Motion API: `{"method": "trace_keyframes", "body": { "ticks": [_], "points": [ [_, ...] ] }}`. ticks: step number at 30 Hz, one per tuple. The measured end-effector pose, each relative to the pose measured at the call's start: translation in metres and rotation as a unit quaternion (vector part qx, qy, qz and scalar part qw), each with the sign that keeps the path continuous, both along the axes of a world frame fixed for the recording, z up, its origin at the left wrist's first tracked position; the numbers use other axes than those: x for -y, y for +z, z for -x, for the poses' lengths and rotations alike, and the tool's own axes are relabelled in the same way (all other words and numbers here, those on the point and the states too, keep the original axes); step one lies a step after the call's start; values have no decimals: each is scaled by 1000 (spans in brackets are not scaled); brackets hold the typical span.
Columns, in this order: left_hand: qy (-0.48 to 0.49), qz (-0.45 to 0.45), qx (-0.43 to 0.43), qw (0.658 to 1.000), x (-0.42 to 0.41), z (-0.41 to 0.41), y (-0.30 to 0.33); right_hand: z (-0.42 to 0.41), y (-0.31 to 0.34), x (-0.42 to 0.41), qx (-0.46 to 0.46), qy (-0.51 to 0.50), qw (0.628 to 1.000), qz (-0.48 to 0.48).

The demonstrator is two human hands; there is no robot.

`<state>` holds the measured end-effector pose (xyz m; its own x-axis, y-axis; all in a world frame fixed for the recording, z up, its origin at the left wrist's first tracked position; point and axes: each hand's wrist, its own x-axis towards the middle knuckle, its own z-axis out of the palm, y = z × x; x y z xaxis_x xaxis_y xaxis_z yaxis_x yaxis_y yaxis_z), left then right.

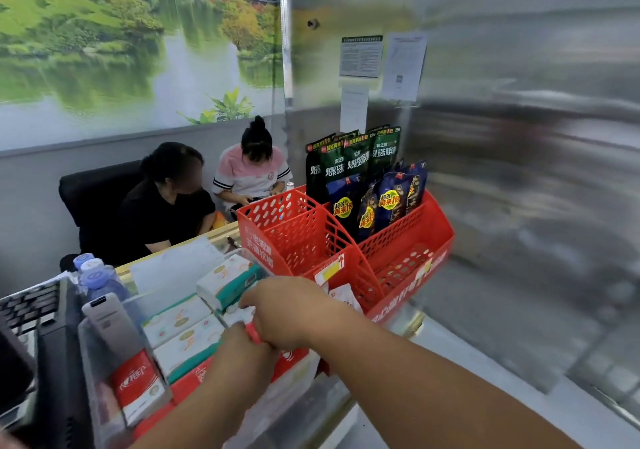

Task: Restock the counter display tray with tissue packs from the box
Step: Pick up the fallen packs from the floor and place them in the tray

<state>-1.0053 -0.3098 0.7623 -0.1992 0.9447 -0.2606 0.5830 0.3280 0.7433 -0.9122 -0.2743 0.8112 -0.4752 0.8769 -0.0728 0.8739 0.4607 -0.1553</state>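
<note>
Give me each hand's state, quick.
Left hand: curled around a small red-and-white tissue pack.
Right hand: pinching the same pack over the clear plastic tray.

Tissue packs point(180, 334) in the display tray point(104, 379) — perforated basket point(301, 234) to its right.

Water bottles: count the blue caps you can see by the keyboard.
2. One blue cap sits farther back by the counter edge; the other blue cap is just in front of it, beside the keyboard. More may be hidden.
</note>
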Motion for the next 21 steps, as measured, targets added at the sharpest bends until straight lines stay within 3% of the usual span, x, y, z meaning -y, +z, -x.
{"method": "trace_keyframes", "body": {
  "ticks": [2,4,6,8,10,13,18,21],
  "points": [
    [11,-137,-4,990,16,-12,7,-15,9,13,-47,-13,997,-62],
    [-35,-277,22,960,42,-32,15,-36,13,28,-82,-44,989,-113],
    [-77,-302,100,945,62,-51,8,-62,2,39,-104,-93,979,-149],
    [-111,-250,152,950,74,-75,-30,-92,-36,49,-133,-156,965,-165],
    [-131,-176,150,964,77,-89,-70,-115,-80,56,-151,-212,952,-161],
    [-214,-50,49,974,82,-105,-173,-148,-197,79,-148,-292,939,-111],
    [-337,55,-132,931,65,-84,-385,-171,-430,120,-151,-386,910,17],
    [-386,143,-246,877,45,-51,-533,-166,-567,138,-143,-414,896,78]
  ]
}}
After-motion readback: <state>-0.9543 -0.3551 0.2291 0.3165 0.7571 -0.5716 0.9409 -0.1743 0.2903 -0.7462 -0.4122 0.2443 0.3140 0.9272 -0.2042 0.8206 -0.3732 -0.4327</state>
